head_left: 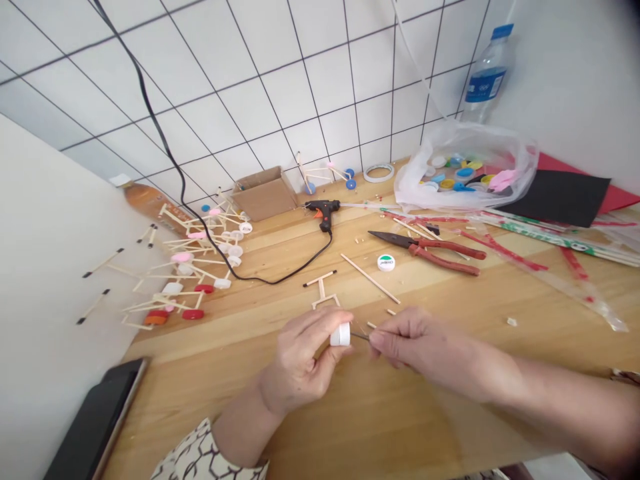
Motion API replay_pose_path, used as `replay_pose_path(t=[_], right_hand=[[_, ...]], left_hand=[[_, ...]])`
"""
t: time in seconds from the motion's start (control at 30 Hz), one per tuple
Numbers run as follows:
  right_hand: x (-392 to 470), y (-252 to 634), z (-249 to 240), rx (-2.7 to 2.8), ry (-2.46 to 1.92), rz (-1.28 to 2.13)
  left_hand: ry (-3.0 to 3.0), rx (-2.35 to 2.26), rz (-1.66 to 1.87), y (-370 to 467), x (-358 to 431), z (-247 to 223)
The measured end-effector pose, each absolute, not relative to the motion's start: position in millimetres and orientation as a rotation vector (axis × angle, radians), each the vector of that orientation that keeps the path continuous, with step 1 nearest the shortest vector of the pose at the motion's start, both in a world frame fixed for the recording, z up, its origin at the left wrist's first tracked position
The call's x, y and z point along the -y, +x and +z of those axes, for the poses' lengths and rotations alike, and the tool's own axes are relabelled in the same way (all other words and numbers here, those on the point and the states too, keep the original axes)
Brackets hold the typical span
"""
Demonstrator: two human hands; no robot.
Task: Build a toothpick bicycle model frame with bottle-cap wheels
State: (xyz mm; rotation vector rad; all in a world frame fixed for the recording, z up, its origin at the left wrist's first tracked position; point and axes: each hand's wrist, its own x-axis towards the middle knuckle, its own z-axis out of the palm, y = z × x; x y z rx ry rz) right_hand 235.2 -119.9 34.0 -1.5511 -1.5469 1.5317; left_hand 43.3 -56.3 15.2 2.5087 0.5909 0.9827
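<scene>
Cap (pixel 341 335), white, is held above the near middle of a wooden table (pixel 370 427), pinched between the thumb and fingers of the left hand (pixel 304 357). To its right, the right hand (pixel 417 339) pinches a thin dark rod (pixel 361 337) pointing at the cap; whether it pierces the cap cannot be told. Just beyond lies a small stick frame (pixel 322 291). Farther right are red-handled pliers (pixel 440 257); far left, wheeled stick models (pixel 193 311).
</scene>
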Motion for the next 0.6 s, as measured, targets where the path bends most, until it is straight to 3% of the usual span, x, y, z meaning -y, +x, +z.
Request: replay_pose_path(t=[0.17, 0.4, 0.6], right_hand=[[112.0, 251.4, 46.5, 1.736, -1.595, 1.389], [97.0, 283.3, 38.4, 2.008, -2.141, 0.322], [93.0, 296.0, 34.1, 2.091, -2.522, 0.200]], left_hand=[[1.782, -0.777, 0.928, 39.4, 50.3, 5.6], [1.201, -0.541, 0.823, 44.4, 45.9, 9.7], [1.137, -0.538, 0.767, 42.5, 45.7, 13.9]])
